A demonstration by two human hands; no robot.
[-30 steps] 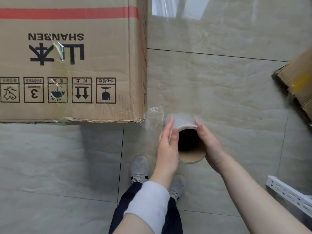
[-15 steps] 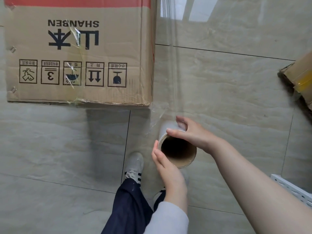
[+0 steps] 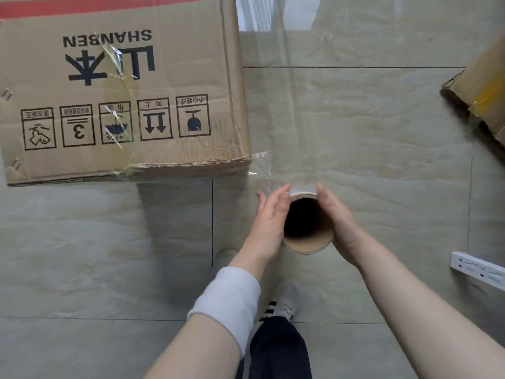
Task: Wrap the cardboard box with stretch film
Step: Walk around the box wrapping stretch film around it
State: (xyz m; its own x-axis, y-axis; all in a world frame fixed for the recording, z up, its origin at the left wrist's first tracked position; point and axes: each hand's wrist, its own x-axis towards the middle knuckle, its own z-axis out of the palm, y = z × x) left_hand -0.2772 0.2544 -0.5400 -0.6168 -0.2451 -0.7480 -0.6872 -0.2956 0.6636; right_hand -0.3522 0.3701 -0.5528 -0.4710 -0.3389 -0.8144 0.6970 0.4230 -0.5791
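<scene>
The big cardboard box (image 3: 175, 64) with black print and a red stripe stands on the tiled floor at the upper left. I look down into the brown core of the stretch film roll (image 3: 306, 246), held upright just right of the box's near corner. My left hand (image 3: 269, 225) presses flat against the roll's left side and my right hand (image 3: 337, 222) presses against its right side, fingers pointing forward. A clear sheet of stretch film (image 3: 262, 165) runs from the roll up along the box's right side. Old film strands cling to the box face.
A second cardboard box (image 3: 481, 97) with yellow tape lies at the right edge. A white perforated metal bracket (image 3: 478, 269) sits on the floor at the lower right. My shoe (image 3: 281, 307) and dark trouser leg are directly below the roll.
My right hand left the roll's rim and now lies along its right side. My left hand came up along the left side. The view shifted, so the box sits lower and closer.
</scene>
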